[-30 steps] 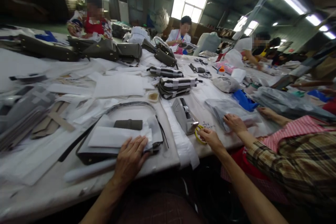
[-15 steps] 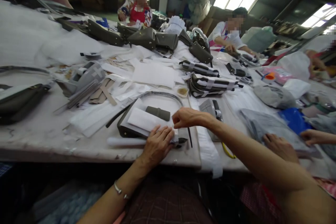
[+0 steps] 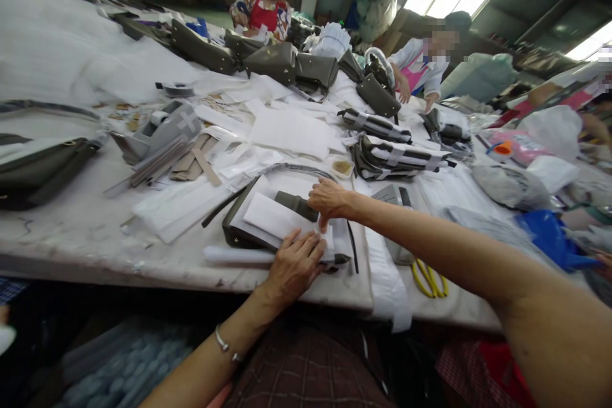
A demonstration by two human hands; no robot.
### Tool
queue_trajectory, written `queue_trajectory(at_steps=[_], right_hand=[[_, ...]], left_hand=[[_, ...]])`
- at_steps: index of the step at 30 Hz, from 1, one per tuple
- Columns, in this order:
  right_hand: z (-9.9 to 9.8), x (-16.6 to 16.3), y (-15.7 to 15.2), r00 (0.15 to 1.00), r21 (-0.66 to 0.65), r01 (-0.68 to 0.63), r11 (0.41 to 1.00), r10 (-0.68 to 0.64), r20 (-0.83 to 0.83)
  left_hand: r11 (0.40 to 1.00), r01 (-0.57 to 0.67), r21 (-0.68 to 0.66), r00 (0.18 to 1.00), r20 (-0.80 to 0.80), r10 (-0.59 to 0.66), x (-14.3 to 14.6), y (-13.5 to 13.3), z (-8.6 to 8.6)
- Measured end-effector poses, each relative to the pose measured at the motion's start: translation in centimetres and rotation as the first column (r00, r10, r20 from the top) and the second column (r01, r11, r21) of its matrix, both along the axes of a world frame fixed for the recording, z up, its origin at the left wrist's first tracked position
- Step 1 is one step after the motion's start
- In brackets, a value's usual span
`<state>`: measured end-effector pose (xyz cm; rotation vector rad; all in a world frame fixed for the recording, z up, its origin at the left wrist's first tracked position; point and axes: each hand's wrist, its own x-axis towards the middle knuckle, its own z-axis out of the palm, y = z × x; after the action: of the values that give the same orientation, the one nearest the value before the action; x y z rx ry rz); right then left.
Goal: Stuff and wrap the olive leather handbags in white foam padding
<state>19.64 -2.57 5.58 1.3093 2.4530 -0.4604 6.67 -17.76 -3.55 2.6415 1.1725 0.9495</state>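
Note:
A grey handbag point(image 3: 234, 229) lies flat near the table's front edge, covered with white paper wrap point(image 3: 272, 217). My left hand point(image 3: 294, 264) rests on the paper at the bag's near edge, fingers spread. My right hand point(image 3: 327, 199) reaches over the bag's top, fingers curled and pressing on the wrap beside a small grey leather tab point(image 3: 296, 205). What the right fingers hold is hidden. The bag's curved handle point(image 3: 291, 170) arches just behind. Yellow-handled scissors point(image 3: 429, 278) lie to the right.
A tape dispenser point(image 3: 388, 196) stands right of the bag. Wrapped bags point(image 3: 396, 158), white sheets point(image 3: 291, 132) and grey bags point(image 3: 275, 62) fill the table point(image 3: 71, 229). Another grey bag point(image 3: 41, 166) lies far left. Other people work at the far side.
My right hand left the scissors, crossed to the bag and came down onto the wrap by the grey tab. The view swung left; the neighbour's hands went out of view.

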Motion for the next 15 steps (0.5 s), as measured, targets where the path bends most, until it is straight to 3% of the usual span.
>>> queue_trajectory(at_steps=[3,7,11,15], right_hand=[[1.0,2.4,1.5,0.999,0.088,0.031,0.996,-0.034,0.028],[1.5,5.9,1.8,0.978,0.203,0.185,0.962,-0.160,-0.136],[-0.2,6.9,-0.5,0.962,0.113,0.169,0.979,-0.139,-0.234],[-1.7,6.6,-2.7,0.948,0.263,0.232,0.936,-0.157,-0.275]], left_hand=[[1.000,-0.002,0.002,1.000,0.000,0.002,0.0,0.0,0.1],[1.000,0.002,0.015,1.000,-0.005,-0.002,0.0,0.0,0.1],[1.000,0.000,0.028,1.000,-0.005,0.000,0.0,0.1,-0.1],[0.999,0.001,0.035,1.000,-0.010,0.000,0.0,0.1,-0.1]])
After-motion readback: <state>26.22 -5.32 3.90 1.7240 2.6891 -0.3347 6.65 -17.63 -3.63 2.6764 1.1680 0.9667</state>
